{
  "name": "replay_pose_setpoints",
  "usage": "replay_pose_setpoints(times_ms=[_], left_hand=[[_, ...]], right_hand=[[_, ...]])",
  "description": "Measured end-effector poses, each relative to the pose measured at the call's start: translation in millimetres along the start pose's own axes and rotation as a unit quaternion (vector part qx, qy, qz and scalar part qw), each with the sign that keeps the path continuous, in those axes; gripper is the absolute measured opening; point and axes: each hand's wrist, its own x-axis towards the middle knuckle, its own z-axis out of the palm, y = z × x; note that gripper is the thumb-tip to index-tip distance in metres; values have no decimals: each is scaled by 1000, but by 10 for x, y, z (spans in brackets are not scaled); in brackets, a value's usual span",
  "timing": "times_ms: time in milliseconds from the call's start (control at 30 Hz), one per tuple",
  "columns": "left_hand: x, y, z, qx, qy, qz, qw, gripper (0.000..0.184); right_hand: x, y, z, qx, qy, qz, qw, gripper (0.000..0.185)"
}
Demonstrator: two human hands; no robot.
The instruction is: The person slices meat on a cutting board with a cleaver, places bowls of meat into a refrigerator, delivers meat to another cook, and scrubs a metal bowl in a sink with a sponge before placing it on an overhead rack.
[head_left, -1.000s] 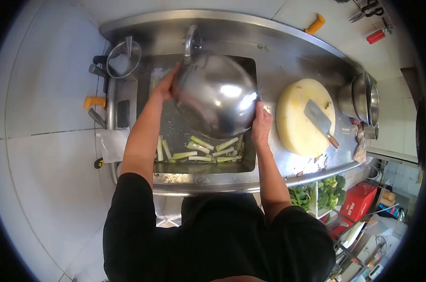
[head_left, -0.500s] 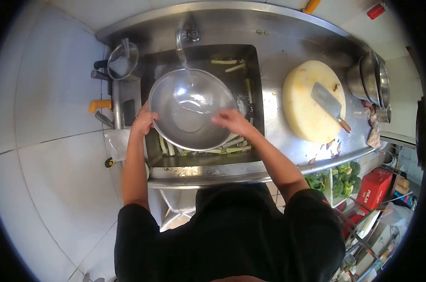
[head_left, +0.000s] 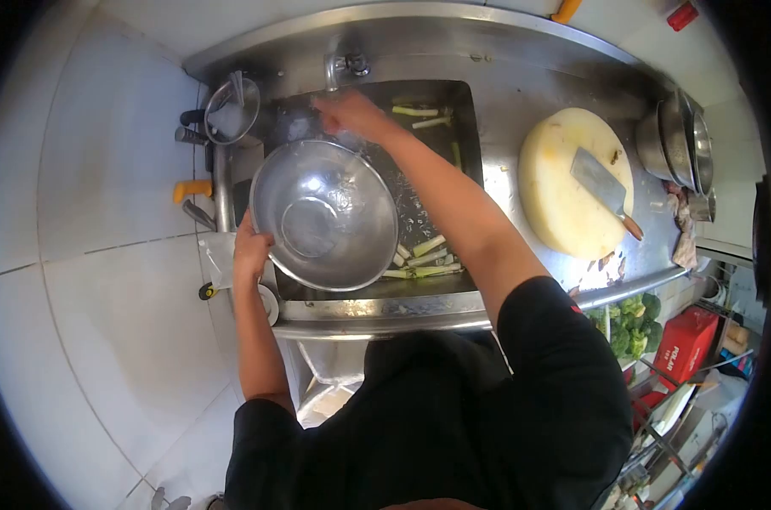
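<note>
A wide stainless-steel bowl (head_left: pixel 364 200) is tilted over the sink (head_left: pixel 477 195), with wet shine on its inside. My left hand (head_left: pixel 251 252) grips its left rim, thumb over the edge. Beyond the bowl's far rim, my right hand (head_left: pixel 350 116) is just below the tap (head_left: pixel 331 72). Its fingers stretch left, somewhat blurred, and I see nothing held in them. Pale green-and-white stalks (head_left: pixel 428 259) lie in the sink, right of the bowl, and a few more stalks (head_left: pixel 419 111) lie at the back.
Right of the sink stands a thick round chopping block (head_left: pixel 551 195) with a cleaver (head_left: pixel 598 180) on it. Several metal bowls (head_left: pixel 655 146) are stacked at the far right. A metal pot (head_left: pixel 248 106) and knife handles (head_left: pixel 190 189) line the left edge. Broccoli (head_left: pixel 632 327) sits below.
My right hand has moved from above the bowl to under the tap. The bowl has shifted left and towards me, its tilt changed, with my left hand still on the rim.
</note>
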Motion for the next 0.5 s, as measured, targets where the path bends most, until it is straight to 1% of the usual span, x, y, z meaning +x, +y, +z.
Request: replay_pose_setpoints(times_ms=[33,67,133,167,200,233,300,333,367,400,433,500], left_hand=[[4,25,-45,-13,0,-33,999,71],[20,27,-83,-27,0,-66,997,71],[154,-127,-119,-148,-46,-56,986,70],[243,-251,-119,-208,-68,-53,974,70],[370,-396,-107,-233,-96,-71,965,74],[430,-439,14,-251,-100,-76,960,70],[596,-414,352,-284,-113,-80,949,62],[810,-481,521,-282,-143,-68,946,58],[1064,-592,737,-279,-175,-57,943,54],[1259,-622,927,-274,-208,-45,938,50],[1397,-539,1089,-271,-202,-42,940,45],[1647,-335,1423,-264,-192,-30,945,37]], right_hand=[[15,291,-155,-31,-37,-27,998,51],[-14,712,-345,-191,-31,-140,971,53],[-334,1355,-702,-354,61,-148,921,52],[-747,1300,-744,-281,74,-25,957,52],[-1175,1220,-779,-205,102,96,969,53],[-1628,731,-768,-38,57,234,970,55],[-2167,674,-793,140,87,249,954,55],[-2366,631,-775,17,132,214,968,53],[-2558,612,-746,-108,174,177,963,51],[-2728,694,-684,-127,228,27,965,51],[-2849,673,-641,-56,261,65,962,62],[-2995,704,-576,-157,309,-55,936,78]])
